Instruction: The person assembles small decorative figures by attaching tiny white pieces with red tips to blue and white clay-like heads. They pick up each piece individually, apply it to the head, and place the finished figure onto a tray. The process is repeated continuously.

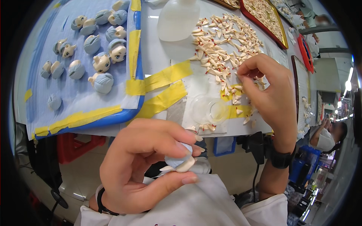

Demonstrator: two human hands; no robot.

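Observation:
My left hand (137, 162) is closed around a small doll head (177, 161) with light blue hair, held between thumb and fingers in front of my body. A cream pointed piece sticks out at the head's left side. Over the table, my right hand (269, 86) pinches thumb and forefinger together at the edge of a spread of small cream, pointed ear-like pieces (215, 51), many with red ends. Whatever lies between those fingertips is too small to make out. A clear round cup (217, 112) stands to the left of the right hand, near the table's front edge.
At left, a blue tray (137, 109) lined with pale cloth and yellow tape bears several blue-haired doll heads (102, 83). A translucent bottle (178, 22) stands behind. A red-rimmed tray (260, 26) of similar pieces lies at far right. Another person (328, 137) sits further right.

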